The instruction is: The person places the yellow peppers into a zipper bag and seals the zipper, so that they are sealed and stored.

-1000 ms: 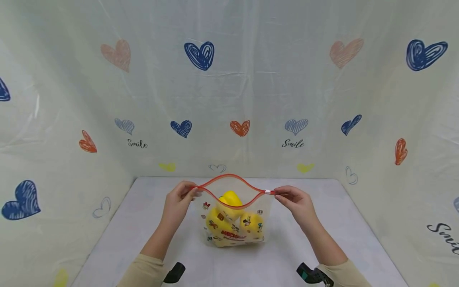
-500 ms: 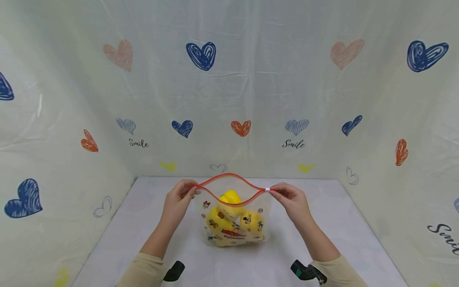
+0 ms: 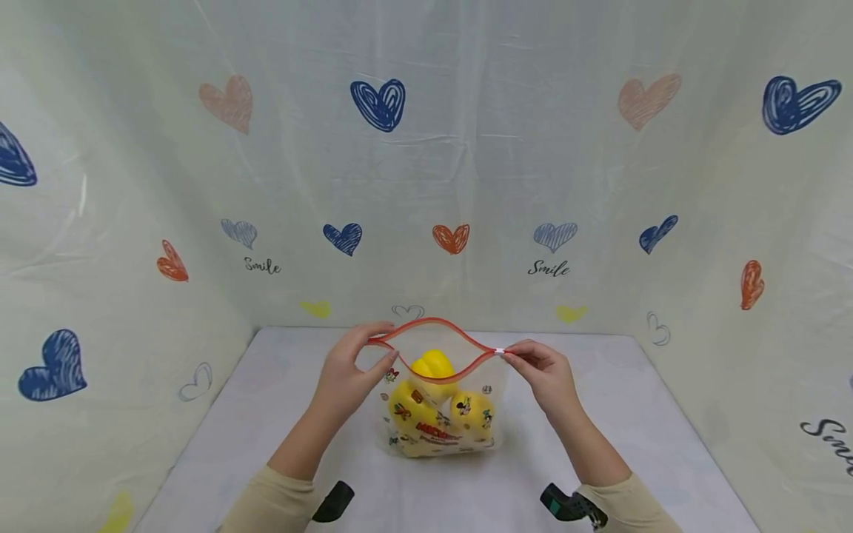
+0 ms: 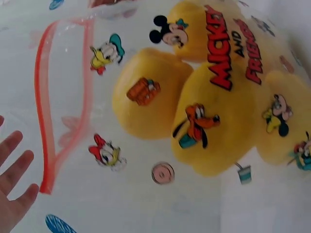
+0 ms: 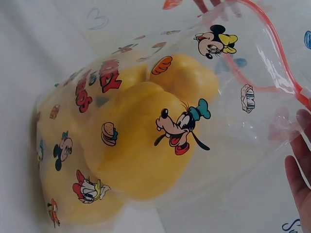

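Note:
A clear zip bag (image 3: pixel 440 437) with a red zip rim and cartoon prints stands upright on the table, its mouth gaping. Inside it lie several smooth, yellow, lobed things (image 3: pixel 433 366) that look like bell peppers. My left hand (image 3: pixel 343 377) is at the bag's left corner, thumb and fingers spread apart; in the left wrist view its fingertips (image 4: pixel 34 188) are close beside the red corner. On the right, my right hand (image 3: pixel 549 374) pinches the end of the red zip, next to the white slider (image 3: pixel 500 351).
The white table (image 3: pixel 573 474) has a pale curtain (image 3: pixel 426 163) printed with hearts behind it and at both sides. A dark device (image 3: pixel 333 503) sits by the left wrist, and another dark device (image 3: pixel 573 507) by the right.
My left thumb and fingers have spread from their pinch on the bag's left corner. My right hand has slid slightly left towards the slider. The bag stays upright with its mouth open.

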`<action>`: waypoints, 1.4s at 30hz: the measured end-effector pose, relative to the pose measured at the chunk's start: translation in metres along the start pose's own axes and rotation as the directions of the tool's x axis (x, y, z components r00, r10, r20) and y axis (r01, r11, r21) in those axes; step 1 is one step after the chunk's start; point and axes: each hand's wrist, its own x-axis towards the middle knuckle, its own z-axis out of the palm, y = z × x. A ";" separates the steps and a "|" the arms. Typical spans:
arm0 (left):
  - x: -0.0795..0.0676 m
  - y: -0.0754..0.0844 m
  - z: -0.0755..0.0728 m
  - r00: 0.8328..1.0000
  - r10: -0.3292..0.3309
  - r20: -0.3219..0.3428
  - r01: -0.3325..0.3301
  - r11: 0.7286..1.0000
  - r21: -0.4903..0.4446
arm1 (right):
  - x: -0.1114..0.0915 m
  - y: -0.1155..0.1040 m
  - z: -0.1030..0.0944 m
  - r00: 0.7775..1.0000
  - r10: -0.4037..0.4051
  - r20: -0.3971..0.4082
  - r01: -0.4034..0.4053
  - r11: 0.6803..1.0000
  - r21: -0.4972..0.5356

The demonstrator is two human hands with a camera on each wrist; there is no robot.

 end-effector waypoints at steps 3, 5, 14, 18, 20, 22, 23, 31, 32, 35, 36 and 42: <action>0.008 0.013 0.008 0.996 0.064 0.069 -0.066 0.997 0.027 | 0.000 0.000 0.000 1.000 0.001 -0.010 -0.001 1.000 -0.008; 0.013 0.021 0.014 0.990 0.076 0.118 -0.082 0.996 0.042 | 0.000 0.000 0.000 1.000 0.000 -0.011 0.000 1.000 -0.011; 0.030 0.041 0.035 0.963 0.037 0.268 -0.068 0.992 0.109 | 0.000 0.001 0.001 1.000 -0.016 -0.014 0.016 1.000 -0.004; 0.038 0.045 0.044 0.932 -0.011 0.362 -0.046 0.988 0.148 | 0.000 0.001 0.001 1.000 -0.013 -0.020 0.013 1.000 0.002; 0.042 0.048 0.049 0.911 -0.027 0.411 -0.050 0.983 0.177 | 0.000 0.000 0.001 1.000 -0.010 -0.023 0.010 1.000 0.001; 0.045 0.050 0.054 0.890 -0.033 0.454 -0.070 0.975 0.209 | -0.001 0.000 0.002 1.000 -0.009 -0.027 0.009 1.000 -0.004; 0.047 0.051 0.056 0.881 -0.033 0.472 -0.084 0.971 0.224 | -0.001 0.000 0.002 1.000 -0.009 -0.028 0.008 1.000 -0.007; 0.060 0.059 0.073 0.844 0.015 0.536 -0.199 0.937 0.287 | -0.002 0.001 0.006 0.998 0.000 -0.061 0.001 1.000 0.012; 0.061 0.060 0.074 0.842 0.022 0.538 -0.209 0.934 0.289 | -0.002 0.001 0.007 0.998 0.000 -0.066 0.001 1.000 0.017; 0.063 0.061 0.079 0.837 0.040 0.545 -0.237 0.925 0.296 | -0.002 0.002 0.009 0.997 -0.002 -0.072 0.004 1.000 0.027; 0.063 0.061 0.081 0.836 0.044 0.547 -0.245 0.922 0.299 | -0.003 0.002 0.009 0.997 -0.005 -0.073 0.007 1.000 0.029; 0.064 0.059 0.091 0.832 0.032 0.554 -0.256 0.908 0.332 | -0.006 0.006 0.013 0.997 -0.024 -0.071 0.025 1.000 0.017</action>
